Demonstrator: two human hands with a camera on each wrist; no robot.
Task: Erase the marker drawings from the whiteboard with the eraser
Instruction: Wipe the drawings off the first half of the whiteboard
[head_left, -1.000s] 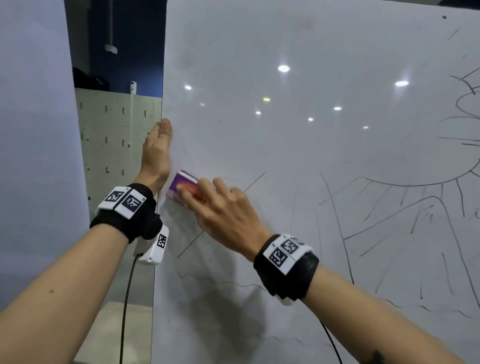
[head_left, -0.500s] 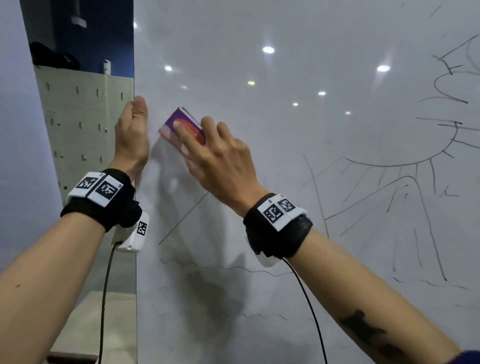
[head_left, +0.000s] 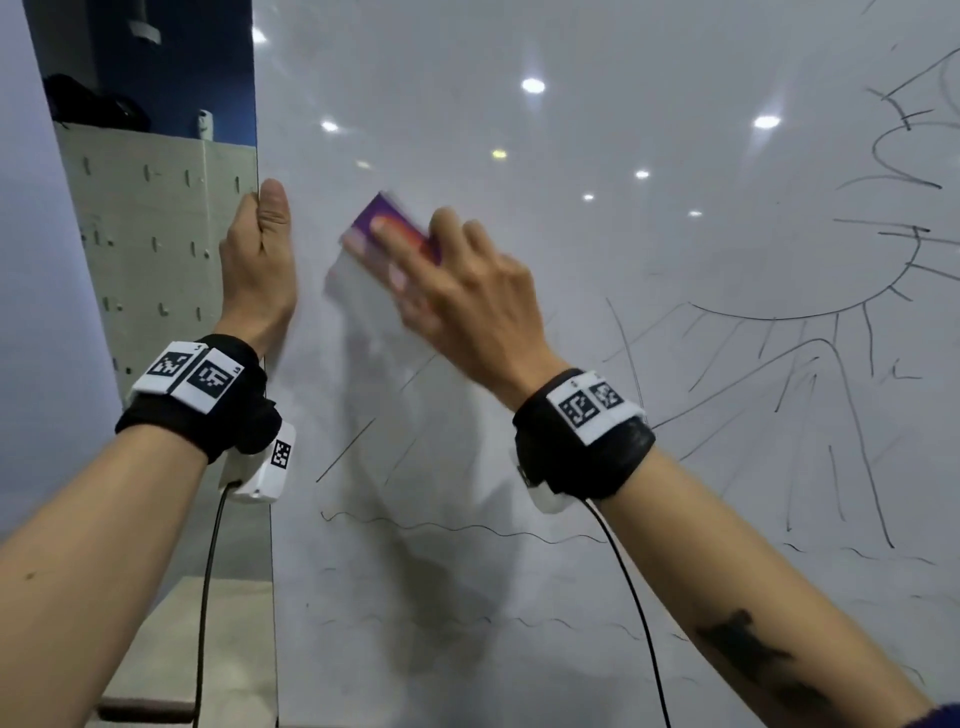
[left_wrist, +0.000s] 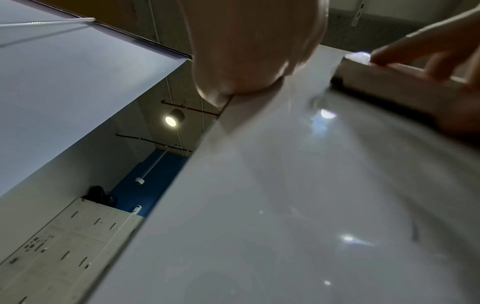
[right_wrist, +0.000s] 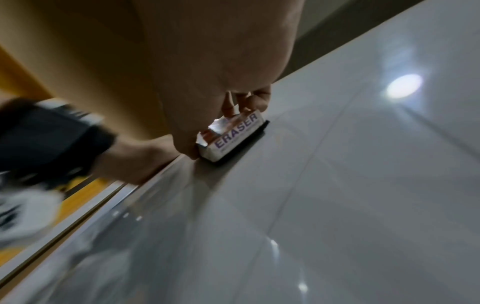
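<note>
My right hand (head_left: 457, 291) grips a purple and orange eraser (head_left: 387, 231) and presses its black felt against the whiteboard (head_left: 571, 415), high on the board's left part. The right wrist view shows the eraser (right_wrist: 233, 137) with its white side marked ERASER, pinched between thumb and fingers. My left hand (head_left: 260, 260) grips the whiteboard's left edge, thumb on the front face, fingers hidden behind it. In the left wrist view the eraser (left_wrist: 384, 86) lies at the upper right. Black marker drawings (head_left: 779, 364), a sun with rays, a peak and wavy lines, cover the right and lower board.
Left of the board stands a pale cabinet (head_left: 150, 234) with slotted doors, dark items on top, and a blue wall behind. A light partition (head_left: 41, 260) fills the far left. Cables hang from both wrist cameras.
My right hand carried the eraser upward, then a little to the right across the board. A diagonal line under it looks shorter. My left hand kept its hold on the edge.
</note>
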